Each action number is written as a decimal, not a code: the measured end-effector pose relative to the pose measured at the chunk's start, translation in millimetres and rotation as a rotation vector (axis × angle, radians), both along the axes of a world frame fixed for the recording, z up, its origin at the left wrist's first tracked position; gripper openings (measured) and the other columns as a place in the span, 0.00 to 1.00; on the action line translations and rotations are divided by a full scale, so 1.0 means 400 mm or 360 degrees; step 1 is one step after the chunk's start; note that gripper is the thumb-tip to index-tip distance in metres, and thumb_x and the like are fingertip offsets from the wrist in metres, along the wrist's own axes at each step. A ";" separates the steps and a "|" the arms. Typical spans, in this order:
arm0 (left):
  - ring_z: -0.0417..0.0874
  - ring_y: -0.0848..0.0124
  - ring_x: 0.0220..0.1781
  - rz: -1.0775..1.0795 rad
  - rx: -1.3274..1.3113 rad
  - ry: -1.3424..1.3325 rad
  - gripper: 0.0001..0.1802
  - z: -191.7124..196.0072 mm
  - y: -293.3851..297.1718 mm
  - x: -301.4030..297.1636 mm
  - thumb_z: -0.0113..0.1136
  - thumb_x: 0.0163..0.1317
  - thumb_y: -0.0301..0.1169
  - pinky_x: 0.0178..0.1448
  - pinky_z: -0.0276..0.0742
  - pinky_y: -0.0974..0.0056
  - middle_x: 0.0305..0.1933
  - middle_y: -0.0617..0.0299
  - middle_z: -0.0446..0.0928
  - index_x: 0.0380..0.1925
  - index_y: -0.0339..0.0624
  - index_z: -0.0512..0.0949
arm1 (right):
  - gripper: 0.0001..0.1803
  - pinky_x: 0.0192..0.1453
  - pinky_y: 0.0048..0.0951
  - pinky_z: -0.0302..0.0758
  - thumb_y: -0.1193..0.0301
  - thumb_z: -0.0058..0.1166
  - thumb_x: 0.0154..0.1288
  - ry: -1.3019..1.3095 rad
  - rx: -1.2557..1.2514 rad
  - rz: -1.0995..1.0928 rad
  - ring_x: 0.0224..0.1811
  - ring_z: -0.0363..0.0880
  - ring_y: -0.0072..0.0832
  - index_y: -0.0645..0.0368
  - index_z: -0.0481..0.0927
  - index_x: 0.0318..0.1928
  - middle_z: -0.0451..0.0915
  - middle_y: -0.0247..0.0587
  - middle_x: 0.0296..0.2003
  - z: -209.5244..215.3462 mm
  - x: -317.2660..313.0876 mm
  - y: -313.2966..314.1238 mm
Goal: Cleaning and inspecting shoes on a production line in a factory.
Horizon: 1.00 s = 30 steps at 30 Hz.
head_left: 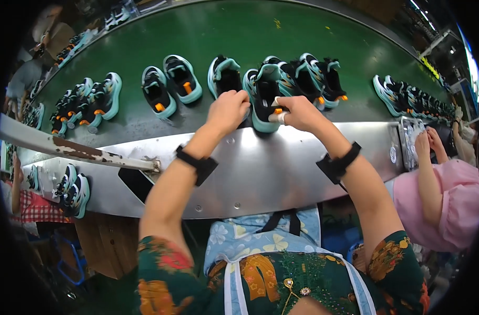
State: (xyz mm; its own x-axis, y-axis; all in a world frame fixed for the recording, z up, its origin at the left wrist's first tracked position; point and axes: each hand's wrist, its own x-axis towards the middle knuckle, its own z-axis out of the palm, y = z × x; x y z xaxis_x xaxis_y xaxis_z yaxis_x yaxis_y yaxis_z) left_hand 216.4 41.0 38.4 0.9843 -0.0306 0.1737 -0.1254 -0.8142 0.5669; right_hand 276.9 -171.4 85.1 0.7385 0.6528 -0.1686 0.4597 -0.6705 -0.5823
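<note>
Two bare hands at the heel of a black-and-mint sports shoe on a green work surface

Head view, looking down: the middle shoe [262, 98] stands at the near edge of the green work surface [218, 26], its toe pointing away, its heel reaching toward the brushed metal ledge [265, 170] in front of the person. The right hand [300, 112], with white finger covers [281, 118], seems to pinch the heel collar, fingertips either side of the orange heel tab [278, 111]. The left hand [228, 111] is curled between this shoe and the neighbouring shoe [226, 79] — its fingertips are hidden, so I cannot tell whether it grips either one

A pair of shoes [182, 79] stands to the left, and more shoes [297, 76] of the same colours crowd close on the right. Farther right, a person in pink [441, 205] sits at the same ledge

The middle shoe should handle as a light thing: collar and tongue soft and padded, the mint sole stiffer and springy, nothing slippery or fragile by its look. The heel makes a sure hold — tab and collar pinched together, the other palm steadying the sole's side; the tongue alone would probably flop
</note>
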 end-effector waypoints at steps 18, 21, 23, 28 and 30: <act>0.74 0.71 0.26 0.0360 -0.0561 0.0398 0.10 0.036 -0.247 -0.558 0.63 0.59 0.26 0.32 0.70 0.66 0.26 0.57 0.72 0.34 0.36 0.71 | 0.28 0.41 0.29 0.75 0.72 0.67 0.53 0.0448 0.0434 0.0277 0.37 0.79 0.26 0.51 0.78 0.57 0.83 0.40 0.43 0.099 -0.300 -0.242; 0.73 0.66 0.23 0.0290 -0.0594 0.0243 0.10 0.026 -0.260 -0.541 0.61 0.60 0.26 0.30 0.70 0.62 0.23 0.55 0.71 0.30 0.35 0.68 | 0.37 0.40 0.34 0.74 0.71 0.68 0.48 0.0306 0.0350 0.0662 0.39 0.77 0.33 0.43 0.73 0.61 0.78 0.42 0.46 0.023 -0.306 -0.157; 0.73 0.61 0.23 0.0225 -0.0552 0.0102 0.11 0.021 -0.249 -0.541 0.60 0.60 0.26 0.30 0.70 0.59 0.24 0.52 0.71 0.29 0.35 0.67 | 0.36 0.41 0.36 0.74 0.70 0.69 0.46 0.0084 0.0344 0.0789 0.38 0.77 0.38 0.44 0.74 0.60 0.78 0.43 0.44 0.018 -0.324 -0.110; 0.67 0.78 0.20 0.0634 -0.0901 0.0350 0.12 0.009 -0.221 -0.545 0.59 0.64 0.29 0.26 0.65 0.69 0.20 0.65 0.70 0.27 0.35 0.69 | 0.29 0.39 0.44 0.76 0.70 0.69 0.45 0.0005 -0.0085 0.0883 0.36 0.80 0.48 0.50 0.74 0.50 0.77 0.42 0.34 0.048 -0.377 -0.122; 0.67 0.79 0.20 0.0683 -0.1107 0.0504 0.12 0.025 -0.215 -0.558 0.59 0.65 0.31 0.25 0.64 0.71 0.20 0.66 0.71 0.27 0.36 0.71 | 0.29 0.37 0.44 0.76 0.70 0.69 0.45 -0.0100 -0.0181 0.0861 0.35 0.80 0.48 0.51 0.73 0.50 0.77 0.42 0.32 0.046 -0.386 -0.111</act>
State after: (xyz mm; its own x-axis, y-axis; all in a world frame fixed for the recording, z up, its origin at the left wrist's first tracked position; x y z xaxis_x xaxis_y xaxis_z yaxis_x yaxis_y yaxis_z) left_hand -6.8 -45.1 48.2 0.8916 0.3648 -0.2682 0.3600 -0.2119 0.9086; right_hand 122.6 -215.9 103.7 0.3141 0.9219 -0.2268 0.7874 -0.3864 -0.4802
